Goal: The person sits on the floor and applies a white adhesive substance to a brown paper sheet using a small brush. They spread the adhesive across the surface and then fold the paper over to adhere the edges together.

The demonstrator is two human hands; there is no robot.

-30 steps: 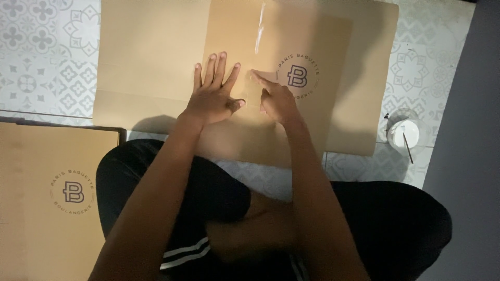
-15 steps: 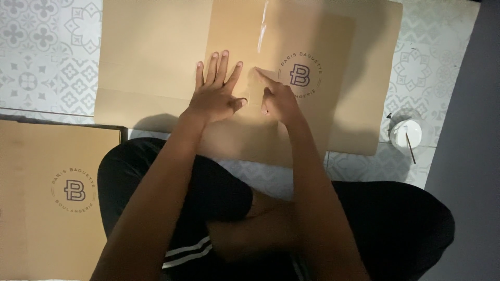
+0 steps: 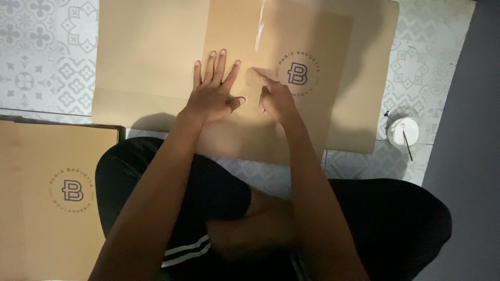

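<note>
A large flat sheet of brown cardboard (image 3: 151, 47) with a round printed logo lies on the patterned tile floor in front of me. My left hand (image 3: 212, 91) rests flat on it, fingers spread, pressing down near the middle fold. Just to its right, my right hand (image 3: 273, 96) has its fingers curled and the index finger stretched out, its tip touching the cardboard beside the logo. A strip of clear tape (image 3: 259, 23) runs along the cardboard above my hands.
A second brown cardboard piece (image 3: 47, 208) with the same kind of logo lies at the lower left. A small white round container (image 3: 403, 131) with a thin stick stands on the tiles at the right. My crossed legs in black trousers fill the foreground.
</note>
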